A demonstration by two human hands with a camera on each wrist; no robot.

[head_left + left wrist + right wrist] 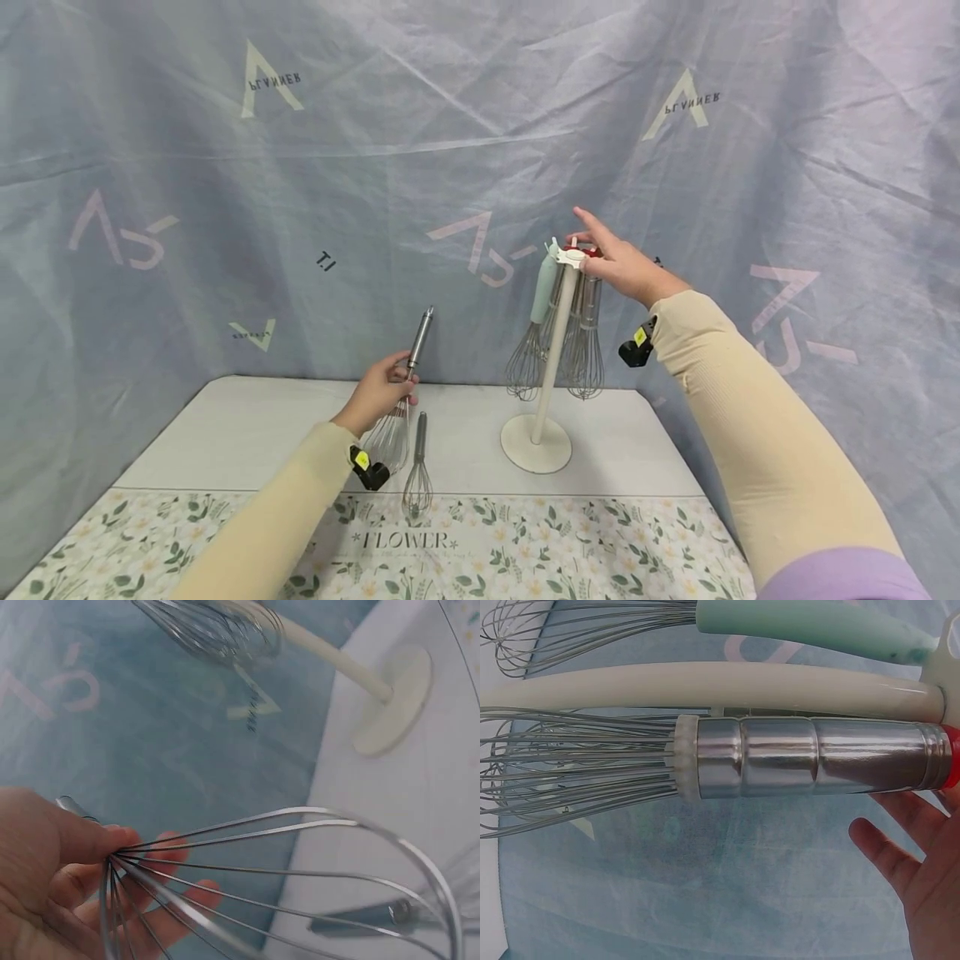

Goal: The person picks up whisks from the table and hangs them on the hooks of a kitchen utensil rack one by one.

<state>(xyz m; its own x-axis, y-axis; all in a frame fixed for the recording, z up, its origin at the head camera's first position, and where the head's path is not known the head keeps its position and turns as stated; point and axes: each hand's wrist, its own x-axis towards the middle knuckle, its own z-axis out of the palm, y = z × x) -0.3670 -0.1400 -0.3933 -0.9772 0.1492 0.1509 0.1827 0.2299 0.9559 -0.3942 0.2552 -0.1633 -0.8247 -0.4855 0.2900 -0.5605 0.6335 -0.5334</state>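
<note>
My left hand (pixel 378 393) grips a steel whisk (pixel 421 340) near where its wires meet the handle. Its handle points up and the wire loops (pixel 300 871) hang down. On the right, my right hand (pixel 624 265) is at the top of a cream whisk stand (pixel 556 358), thumb at the white hook plate (pixel 572 257) and fingers fairly straight. Several whisks hang there, among them one with a mint-green handle (pixel 544 287) and a steel-handled one (pixel 780 757) with a red end (pixel 954 756) close beside my right fingers.
A smaller whisk (pixel 421 442) with a grey handle lies on the white table (pixel 262 425), between my left hand and the stand's round base (pixel 517 450). Floral cloth (pixel 570 542) covers the near part of the table. A grey-blue curtain (pixel 360 208) hangs behind.
</note>
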